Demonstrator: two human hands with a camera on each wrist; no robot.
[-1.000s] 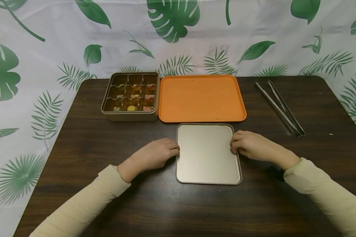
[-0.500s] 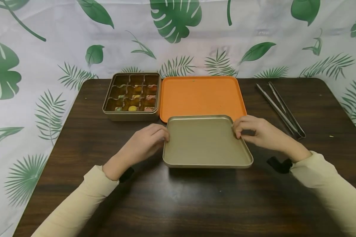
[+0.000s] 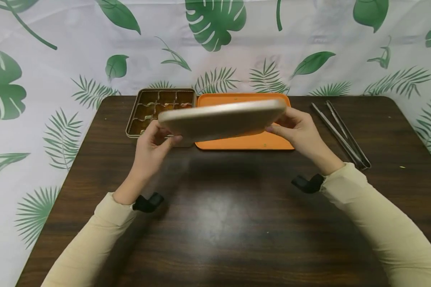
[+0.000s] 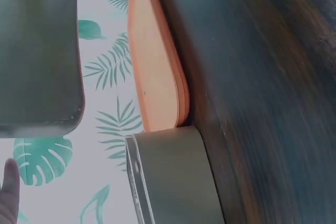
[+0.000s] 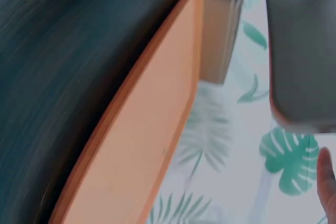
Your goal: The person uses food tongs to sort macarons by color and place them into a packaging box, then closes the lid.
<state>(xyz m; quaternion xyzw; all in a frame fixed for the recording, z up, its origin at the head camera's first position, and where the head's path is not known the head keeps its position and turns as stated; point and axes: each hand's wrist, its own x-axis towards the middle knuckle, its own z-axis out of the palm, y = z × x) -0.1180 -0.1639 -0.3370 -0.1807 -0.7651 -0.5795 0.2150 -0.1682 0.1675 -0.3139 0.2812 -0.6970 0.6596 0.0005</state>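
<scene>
A gold-coloured square metal tin lid [image 3: 222, 121] is held up off the table, tilted, with its dark face towards me. My left hand [image 3: 148, 149] grips its left edge, thumb at the lower side. On the opposite edge my right hand [image 3: 301, 131] pinches the lid between thumb and fingers. In this view the lid overlaps the orange tray [image 3: 244, 142] and a corner of the gold tin [image 4: 176, 177]. Inside the tin, a divider [image 3: 149, 109] makes several compartments with small coloured pieces in some. Both wrist views show the lid [image 5: 304, 51] raised against the leaf-print cloth.
Metal tongs [image 3: 341, 135] lie at the right on the dark wooden table [image 3: 215, 223]. Behind the table hangs the white cloth [image 3: 147, 44] with green leaves. Tin and tray stand side by side at the back edge. Black straps [image 3: 149, 202] are on the wrists.
Both hands have lifted the lid off the table, raised it towards the back and left, and turned it so its dark face shows. Tin, tray and tongs stay put.
</scene>
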